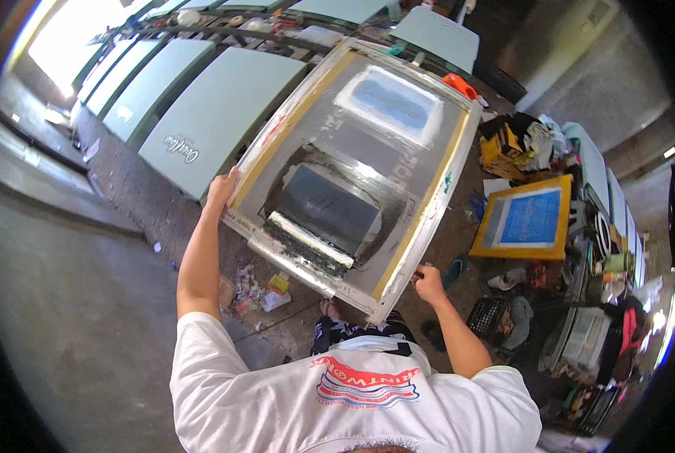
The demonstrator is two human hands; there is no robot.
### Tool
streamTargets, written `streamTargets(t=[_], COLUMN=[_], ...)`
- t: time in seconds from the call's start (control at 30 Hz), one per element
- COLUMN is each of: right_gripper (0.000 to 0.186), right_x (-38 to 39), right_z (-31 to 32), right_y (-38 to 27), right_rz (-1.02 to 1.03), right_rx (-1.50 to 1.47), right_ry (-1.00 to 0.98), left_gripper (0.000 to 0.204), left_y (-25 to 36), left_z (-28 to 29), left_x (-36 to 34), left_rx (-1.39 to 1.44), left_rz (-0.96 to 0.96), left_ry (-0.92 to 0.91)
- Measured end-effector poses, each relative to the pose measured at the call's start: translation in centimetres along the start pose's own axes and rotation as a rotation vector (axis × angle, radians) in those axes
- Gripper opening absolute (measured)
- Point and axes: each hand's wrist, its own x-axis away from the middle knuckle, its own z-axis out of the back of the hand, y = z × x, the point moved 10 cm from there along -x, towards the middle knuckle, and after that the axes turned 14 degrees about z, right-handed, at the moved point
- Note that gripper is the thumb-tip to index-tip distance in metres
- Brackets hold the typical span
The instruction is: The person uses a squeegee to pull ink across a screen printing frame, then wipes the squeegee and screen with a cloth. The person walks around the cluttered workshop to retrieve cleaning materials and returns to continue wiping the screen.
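A large screen printing frame (458, 162) is held tilted in front of my body, its far end over the row of printing boards. My left hand (222, 189) is closed round its left edge. On the opposite side, my right hand (429, 284) grips the lower right edge. The grey mesh (352, 138) bears a blue stencil patch (395, 104) at the far end and a dark, ink-smeared patch (326, 208) nearer me. A white-edged squeegee (312, 238), black with ink, lies across the near part of the mesh. My fingers under the frame are partly hidden.
Pale green-grey panels (220, 109) stand in a row at left and behind. A yellow-framed screen (568, 226) with a blue stencil leans at right, near a black crate (488, 315) and clutter. Scraps and a yellow packet (278, 284) litter the floor. An orange object (460, 85) sits behind the frame.
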Motion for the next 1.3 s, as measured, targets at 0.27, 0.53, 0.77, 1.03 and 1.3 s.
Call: streamTargets(t=[0.27,0.53,0.77,1.03,1.3], right_gripper=[0.032,0.03,0.031,0.032,0.032], right_x=[-0.3,-3.6,-10.6,-12.9,-13.5], right_z=[2.0,0.7,-4.8,-4.2,-4.7], right_y=[-1.5,-8.5,-17.4,-20.0,-21.2], right_rz=[-0.035,-0.168,0.239,0.347,0.375], right_rx=[-0.374,-1.259,-1.547,-1.563,-1.567], right_ry=[0.092,0.622,0.58,0.573,0.557], left_gripper=[0.083,0.072,0.07,0.066,0.068], left_y=[-2.3,-2.0,-3.8,-2.9,-1.4], left_z=[-1.4,-1.6,-3.0,-5.0,-3.7], left_x=[-0.3,5.3,5.6,5.0,4.8], left_rx=[0.133,0.626,0.68,0.667,0.69], left_rz=[0.096,0.165,0.251,0.231,0.133], left_ry=[-0.074,-0.399,-0.456,-0.568,-0.512])
